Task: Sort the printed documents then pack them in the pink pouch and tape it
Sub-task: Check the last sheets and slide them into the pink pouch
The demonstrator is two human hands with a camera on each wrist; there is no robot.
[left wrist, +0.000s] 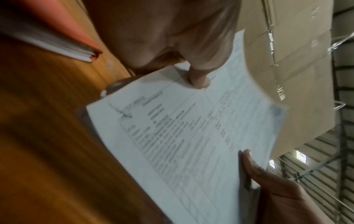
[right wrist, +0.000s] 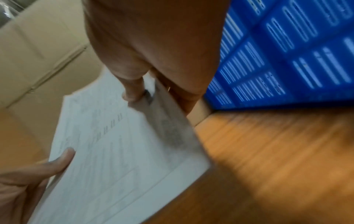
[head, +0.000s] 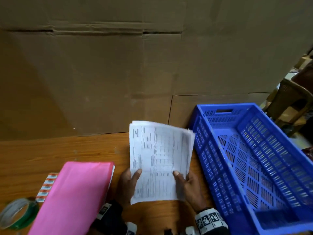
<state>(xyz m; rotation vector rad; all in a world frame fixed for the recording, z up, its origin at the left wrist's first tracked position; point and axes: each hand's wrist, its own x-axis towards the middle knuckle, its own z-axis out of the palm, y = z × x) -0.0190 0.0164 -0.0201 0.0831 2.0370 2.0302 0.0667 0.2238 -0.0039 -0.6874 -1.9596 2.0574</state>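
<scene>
— Cardboard sheets [head: 118, 65] stand as a wall behind the wooden desk [head: 50, 150]. Where is the stack of printed documents [head: 159, 160]?

— Lifted above the desk, just left of the blue crate [head: 254, 167]. Both hands grip its near end: the left hand [head: 128, 184] pinches the left edge, thumb on the top sheet, and the right hand [head: 188, 184] pinches the right edge the same way. The other fingers of each hand curl behind the sheets.

— And the pink pouch [head: 74, 197]?

— Flat on the desk, left of the crate and near the left hand, not touching it. A roll of tape [head: 17, 212] lies further left of the pouch, and a strip of small red-and-white labels [head: 47, 187] shows from under its left edge.

— Can you read the print?

— Tables and lines of text; too blurred to read.
</scene>
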